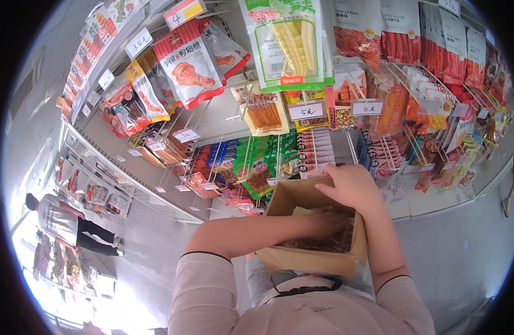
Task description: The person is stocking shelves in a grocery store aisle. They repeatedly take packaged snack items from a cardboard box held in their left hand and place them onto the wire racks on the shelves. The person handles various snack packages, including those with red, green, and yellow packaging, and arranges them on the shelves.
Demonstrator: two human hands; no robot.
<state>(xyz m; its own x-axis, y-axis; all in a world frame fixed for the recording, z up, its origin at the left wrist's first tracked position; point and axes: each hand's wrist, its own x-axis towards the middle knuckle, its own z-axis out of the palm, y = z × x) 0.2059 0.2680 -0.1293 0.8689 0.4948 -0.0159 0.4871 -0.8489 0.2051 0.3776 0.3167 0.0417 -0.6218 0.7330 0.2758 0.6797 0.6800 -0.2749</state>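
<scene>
An open cardboard box (307, 260) rests against my body, tilted a little, with dark plastic-wrapped packets (338, 243) low inside. My left hand (330, 222) reaches into the box over the packets; its fingers are blurred, so whether it grips one cannot be told. At the box's far right edge is my right hand (349, 184), its fingers by the top rim and near the rack. Just beyond hang pink-and-white snack packets (315, 150) on a hook, beside green snack packets (254, 163). Above them hangs a large green-and-white bag of pale shoots (290, 46).
Hook racks of snack bags curve around the front, with protruding metal hooks and price tags (306, 111). Red-and-white meat snack bags (194, 67) hang upper left. A wire-edged shelf (131, 178) runs along the left. Another person (68, 222) stands in the aisle at far left.
</scene>
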